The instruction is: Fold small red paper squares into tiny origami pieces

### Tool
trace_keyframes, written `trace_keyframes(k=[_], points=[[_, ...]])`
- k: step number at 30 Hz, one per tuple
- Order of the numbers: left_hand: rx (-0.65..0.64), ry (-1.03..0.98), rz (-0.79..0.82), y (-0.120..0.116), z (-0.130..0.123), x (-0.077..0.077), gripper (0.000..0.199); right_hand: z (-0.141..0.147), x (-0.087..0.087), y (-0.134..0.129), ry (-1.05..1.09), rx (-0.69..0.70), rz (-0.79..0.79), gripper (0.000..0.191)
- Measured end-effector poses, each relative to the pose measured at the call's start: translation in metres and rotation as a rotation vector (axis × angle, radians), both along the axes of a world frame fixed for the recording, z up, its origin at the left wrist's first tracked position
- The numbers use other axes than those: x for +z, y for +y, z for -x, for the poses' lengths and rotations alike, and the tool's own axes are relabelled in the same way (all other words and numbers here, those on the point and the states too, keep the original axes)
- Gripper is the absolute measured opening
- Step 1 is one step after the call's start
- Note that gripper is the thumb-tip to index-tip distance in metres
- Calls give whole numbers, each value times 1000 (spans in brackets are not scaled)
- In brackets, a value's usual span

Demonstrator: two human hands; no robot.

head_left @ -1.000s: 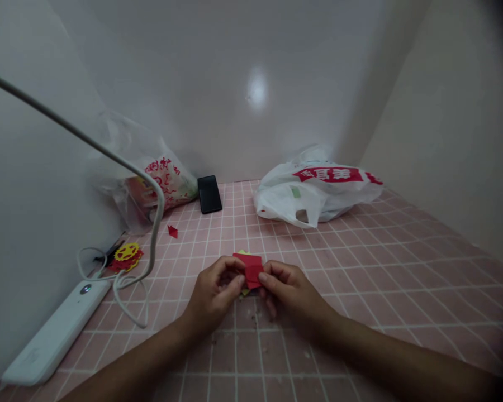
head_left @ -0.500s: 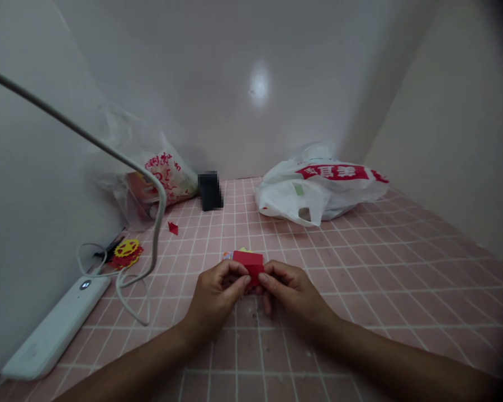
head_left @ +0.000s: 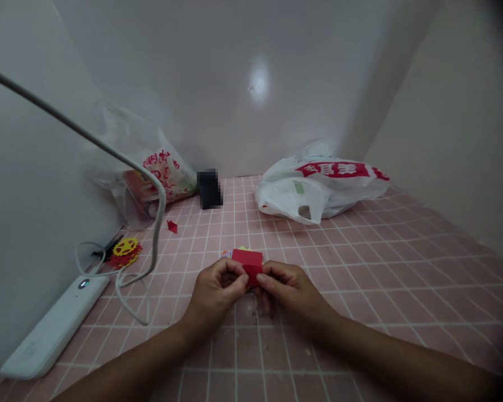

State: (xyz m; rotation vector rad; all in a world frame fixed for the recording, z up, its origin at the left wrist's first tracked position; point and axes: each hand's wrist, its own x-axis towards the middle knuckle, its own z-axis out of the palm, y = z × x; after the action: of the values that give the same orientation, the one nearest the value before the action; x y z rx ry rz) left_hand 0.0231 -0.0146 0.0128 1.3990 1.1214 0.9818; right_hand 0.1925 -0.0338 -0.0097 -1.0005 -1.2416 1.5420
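Note:
A small piece of red paper [head_left: 248, 258] is held between my two hands above the pink tablecloth [head_left: 251, 385]. Thumb and fingers of my left hand [head_left: 218, 287] pinch its lower left part. On the right side, my right hand [head_left: 291, 287] grips its lower right corner between thumb and forefinger. Just behind the red paper, bits of something yellow and a small colourful item [head_left: 226, 254] peek out, mostly hidden. The fingers beneath the paper are partly covered.
At the left lie a white power bank [head_left: 54, 326], a looping cable [head_left: 161, 212], yellow and red cut-outs [head_left: 124, 248] and a small red folded piece [head_left: 172, 226]. Further back are a printed plastic bag [head_left: 167, 173], a dark blurred object [head_left: 209, 191] and a white bag [head_left: 289, 192].
My right thumb has shifted slightly left and more of the red paper's lower part shows. Both hands keep their pinch, and the view has moved very slightly.

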Motion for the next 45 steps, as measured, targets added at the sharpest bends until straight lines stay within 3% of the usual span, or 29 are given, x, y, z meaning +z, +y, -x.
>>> trace_keyframes(k=[26, 35, 42, 45], points=[[32, 67, -27, 2, 1, -5, 11, 3, -2, 2, 0, 36, 94, 27], [-39, -232, 155, 3, 0, -1, 31, 2, 0, 3, 77, 7, 147, 25], [-65, -261, 118, 1, -1, -4, 41, 3, 3, 2, 72, 8, 174, 27], [-39, -253, 75, -1, -2, -4, 31, 4, 3, 1, 105, 24, 187, 25]])
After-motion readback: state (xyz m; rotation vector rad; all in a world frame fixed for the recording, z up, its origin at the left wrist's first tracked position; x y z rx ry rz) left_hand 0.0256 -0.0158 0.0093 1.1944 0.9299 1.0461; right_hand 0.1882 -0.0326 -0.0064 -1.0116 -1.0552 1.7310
